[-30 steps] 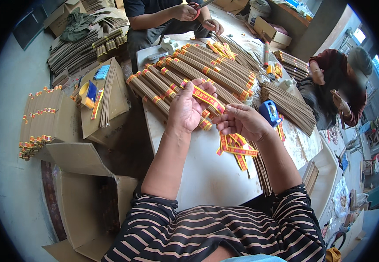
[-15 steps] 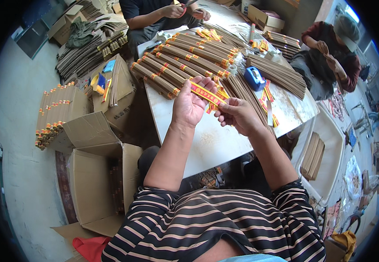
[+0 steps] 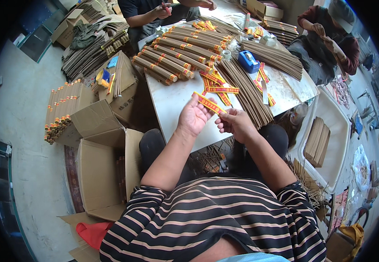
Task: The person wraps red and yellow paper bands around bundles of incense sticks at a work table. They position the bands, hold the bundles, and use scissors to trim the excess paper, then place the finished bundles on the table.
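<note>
A yellow-and-red paper label strip [image 3: 210,104] is stretched between my two hands above the table's near part. My left hand [image 3: 193,118], palm up, grips its left end under the thumb, fingers behind it. My right hand [image 3: 238,124] pinches the other end between thumb and fingertips. Just beyond, more paper labels [image 3: 219,84] lie overlapping. Loose brown incense sticks [image 3: 245,94] spread in a long pile to their right. Farther left, several incense bundles [image 3: 167,56] wrapped in similar labels are stacked. A blue tape dispenser [image 3: 248,62] stands on the sticks' right side.
The white table [image 3: 165,105] ends close before me. An open cardboard box [image 3: 102,174] stands at my left, a white tub [image 3: 339,131] with sticks at my right. Two co-workers sit across the table; one holds red-handled scissors [image 3: 166,8]. Labelled bundles [image 3: 63,109] stand by the left wall.
My hands have drawn the label back toward me, uncovering the loose labels beyond. The view has shifted somewhat. The far co-worker's hands have moved apart, scissors in one.
</note>
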